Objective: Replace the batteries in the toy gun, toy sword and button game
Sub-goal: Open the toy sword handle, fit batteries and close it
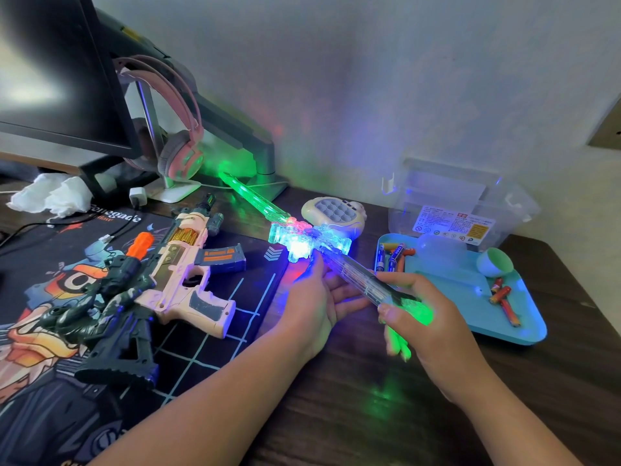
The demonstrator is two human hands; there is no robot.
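Here the clear plastic toy sword (pixel 304 238), glowing green and blue, is held above the dark wooden desk (pixel 336 415) by both hands. Its long axis runs on a diagonal, from the pommel at the near right, across the cross-guard, to the blade tip at the far left by the monitor stand. The right hand (pixel 430 324) is wrapped around the pommel end of the grip. The left hand (pixel 319 297) cups the grip from beneath, just behind the guard, thumb up against it. Since the lights are on, the sword's cells look to be in and working. The cream, rounded button game (pixel 336 210) lies flat just beyond the guard, away from the person and a little nearer the left hand. The pink and dark-green toy gun (pixel 174 274) lies well off to the left on the printed mat. Loose batteries (pixel 391 257) sit in the light-blue tray (pixel 504 334) beside the right hand.
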